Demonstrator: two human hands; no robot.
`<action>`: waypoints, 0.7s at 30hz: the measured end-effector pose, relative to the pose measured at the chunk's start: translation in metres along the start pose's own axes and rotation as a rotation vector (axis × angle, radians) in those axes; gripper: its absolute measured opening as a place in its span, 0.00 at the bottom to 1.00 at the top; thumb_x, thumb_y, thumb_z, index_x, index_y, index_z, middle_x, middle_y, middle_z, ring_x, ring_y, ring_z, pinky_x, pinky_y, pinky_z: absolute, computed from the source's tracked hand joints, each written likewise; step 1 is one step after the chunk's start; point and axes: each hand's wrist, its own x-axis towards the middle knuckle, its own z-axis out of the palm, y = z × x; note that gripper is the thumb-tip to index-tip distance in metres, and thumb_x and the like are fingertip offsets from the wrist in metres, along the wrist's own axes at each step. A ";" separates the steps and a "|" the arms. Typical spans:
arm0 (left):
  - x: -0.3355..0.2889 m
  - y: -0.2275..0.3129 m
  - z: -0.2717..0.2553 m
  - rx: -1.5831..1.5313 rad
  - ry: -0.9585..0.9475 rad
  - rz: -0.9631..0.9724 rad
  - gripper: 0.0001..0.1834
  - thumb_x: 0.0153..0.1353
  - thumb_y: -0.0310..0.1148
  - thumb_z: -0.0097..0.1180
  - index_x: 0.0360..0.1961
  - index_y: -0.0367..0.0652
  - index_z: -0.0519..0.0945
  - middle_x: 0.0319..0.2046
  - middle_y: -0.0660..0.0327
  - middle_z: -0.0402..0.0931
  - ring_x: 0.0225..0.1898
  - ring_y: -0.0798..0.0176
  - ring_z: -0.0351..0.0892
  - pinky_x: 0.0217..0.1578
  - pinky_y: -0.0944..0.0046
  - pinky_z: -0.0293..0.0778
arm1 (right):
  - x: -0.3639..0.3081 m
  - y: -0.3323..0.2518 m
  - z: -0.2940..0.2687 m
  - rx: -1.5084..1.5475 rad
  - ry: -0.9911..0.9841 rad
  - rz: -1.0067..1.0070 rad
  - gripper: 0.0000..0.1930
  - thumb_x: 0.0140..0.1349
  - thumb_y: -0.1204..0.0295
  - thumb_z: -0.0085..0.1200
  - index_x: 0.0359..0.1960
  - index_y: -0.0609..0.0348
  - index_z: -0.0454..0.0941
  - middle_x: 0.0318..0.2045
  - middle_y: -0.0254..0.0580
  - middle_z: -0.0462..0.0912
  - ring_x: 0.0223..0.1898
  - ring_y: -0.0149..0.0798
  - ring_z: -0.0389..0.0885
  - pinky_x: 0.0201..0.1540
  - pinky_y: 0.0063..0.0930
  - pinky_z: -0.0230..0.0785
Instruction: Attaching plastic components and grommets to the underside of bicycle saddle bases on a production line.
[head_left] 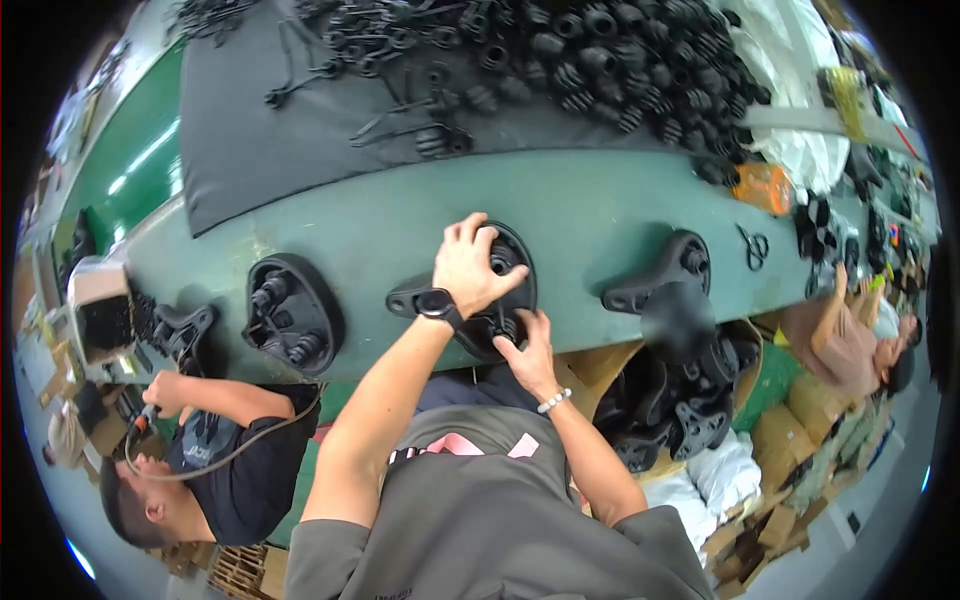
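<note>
Upside down on the green table (580,200) before me lies a black bicycle saddle (522,292), its narrow nose pointing left and its hollow underside showing ribbed black parts. My left hand (472,268), with a dark watch on its wrist, reaches across the saddle. Its fingers grip the far side, while the thumb stretches over the hollow. At the near edge my right hand (530,358) has thumb and fingers closed round the rim beside a ribbed part. A beaded bracelet is on that wrist. My palms hide part of the underside.
Another upturned saddle (330,320) lies left, and one (660,275) right. Scissors (753,246) and an orange container (763,187) are farther right. Black bellows (610,60) and metal rods (385,40) heap up at the back. A box of saddles (690,400) stands near right. Co-workers sit at both sides.
</note>
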 end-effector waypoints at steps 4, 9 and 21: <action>-0.015 -0.001 0.008 -0.030 0.055 -0.103 0.66 0.41 0.63 0.76 0.76 0.41 0.57 0.74 0.40 0.55 0.71 0.33 0.60 0.66 0.38 0.67 | -0.004 0.013 0.014 0.405 0.107 0.061 0.52 0.51 0.66 0.78 0.73 0.63 0.56 0.64 0.55 0.69 0.65 0.48 0.70 0.68 0.42 0.64; -0.014 0.003 -0.022 -0.143 -0.201 -0.346 0.70 0.39 0.62 0.76 0.78 0.41 0.52 0.59 0.36 0.68 0.54 0.33 0.79 0.56 0.41 0.77 | -0.001 -0.016 0.000 0.564 0.048 0.137 0.51 0.55 0.70 0.76 0.75 0.61 0.52 0.66 0.52 0.68 0.64 0.44 0.70 0.68 0.38 0.64; 0.060 -0.070 -0.232 -0.125 0.481 -0.348 0.63 0.39 0.60 0.74 0.73 0.43 0.58 0.52 0.41 0.75 0.51 0.35 0.81 0.52 0.43 0.80 | 0.166 -0.229 0.040 0.365 -0.118 -0.503 0.56 0.50 0.65 0.78 0.77 0.66 0.53 0.71 0.58 0.64 0.71 0.52 0.66 0.72 0.43 0.62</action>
